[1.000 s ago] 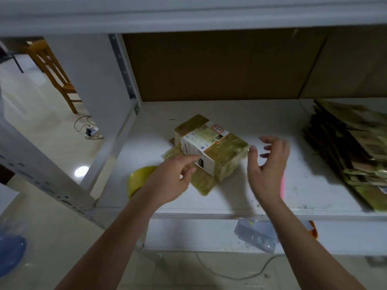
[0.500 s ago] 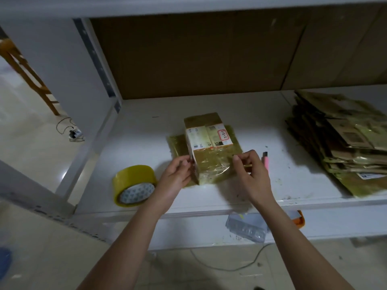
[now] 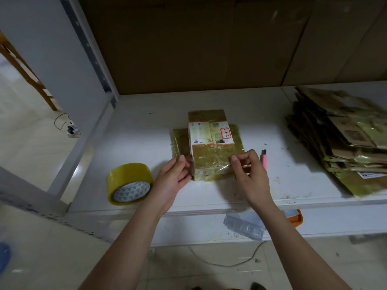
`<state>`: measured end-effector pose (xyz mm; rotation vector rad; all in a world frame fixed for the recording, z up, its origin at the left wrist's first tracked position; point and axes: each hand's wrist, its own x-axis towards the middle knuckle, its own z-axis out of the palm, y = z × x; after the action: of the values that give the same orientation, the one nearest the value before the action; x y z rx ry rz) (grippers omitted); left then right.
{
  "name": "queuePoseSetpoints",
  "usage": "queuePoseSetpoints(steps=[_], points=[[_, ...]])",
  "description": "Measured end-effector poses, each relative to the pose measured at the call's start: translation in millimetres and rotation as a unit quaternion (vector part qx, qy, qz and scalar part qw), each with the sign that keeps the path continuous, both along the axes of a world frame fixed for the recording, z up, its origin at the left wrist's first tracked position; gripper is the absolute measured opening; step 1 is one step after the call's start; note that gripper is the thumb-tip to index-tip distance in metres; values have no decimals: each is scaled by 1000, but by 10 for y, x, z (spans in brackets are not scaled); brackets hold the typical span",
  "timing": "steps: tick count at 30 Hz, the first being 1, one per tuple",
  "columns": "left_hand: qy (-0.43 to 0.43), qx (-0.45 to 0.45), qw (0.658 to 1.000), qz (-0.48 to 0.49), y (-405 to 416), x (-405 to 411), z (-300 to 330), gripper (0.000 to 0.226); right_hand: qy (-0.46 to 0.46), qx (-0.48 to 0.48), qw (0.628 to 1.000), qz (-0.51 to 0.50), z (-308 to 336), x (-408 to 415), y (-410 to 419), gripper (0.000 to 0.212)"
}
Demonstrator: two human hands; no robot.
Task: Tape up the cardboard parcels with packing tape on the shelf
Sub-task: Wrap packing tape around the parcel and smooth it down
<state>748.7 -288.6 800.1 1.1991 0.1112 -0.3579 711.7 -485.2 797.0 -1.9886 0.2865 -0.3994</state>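
A small cardboard parcel (image 3: pixel 209 151) wrapped in yellowish tape, with a white label on top, lies on a flatter taped parcel (image 3: pixel 180 141) in the middle of the white shelf (image 3: pixel 146 130). My left hand (image 3: pixel 173 181) holds the top parcel's near left corner. My right hand (image 3: pixel 249 176) pinches its near right edge with curled fingers. A roll of yellow packing tape (image 3: pixel 128 183) lies on the shelf just left of my left hand. A pink utility knife (image 3: pixel 264 159) rests to the right of my right hand.
A stack of flattened taped cardboard (image 3: pixel 343 139) fills the shelf's right end. Brown cardboard panels (image 3: pixel 199 45) line the back. A clear plastic tray (image 3: pixel 245 226) and an orange object (image 3: pixel 296 218) sit on the lower shelf. A cable (image 3: pixel 226 262) runs on the floor.
The hands closed in on the parcel and squared it up on the flat parcel. Over the last half second they hardly moved. The camera tilted down, showing the tape roll.
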Motion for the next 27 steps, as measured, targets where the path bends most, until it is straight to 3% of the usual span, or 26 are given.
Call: queuePoseSetpoints(steps=[7, 12, 14, 19, 21, 23, 27], points=[[-29, 132, 990, 41, -118, 46, -173, 22, -14, -5, 999, 28, 23, -23, 2, 12], [-120, 339, 926, 116, -329, -44, -242, 21, -11, -23, 999, 43, -110, 17, -46, 24], [-151, 340, 917, 144, -359, -70, -205, 5, -6, -39, 998, 44, -123, 28, -58, 20], [-184, 313, 928, 84, -221, -63, -143, 62, -1, -89, 994, 62, -53, -3, -90, 19], [-194, 272, 942, 31, -149, -63, -53, 72, 0, -123, 989, 80, 38, -13, -119, 22], [-189, 234, 954, -12, -104, -41, 16, 62, 9, -153, 984, 96, 141, -19, -139, 29], [-203, 270, 939, -68, -152, -81, 101, 36, 17, -204, 973, 106, 223, -4, -94, 56]])
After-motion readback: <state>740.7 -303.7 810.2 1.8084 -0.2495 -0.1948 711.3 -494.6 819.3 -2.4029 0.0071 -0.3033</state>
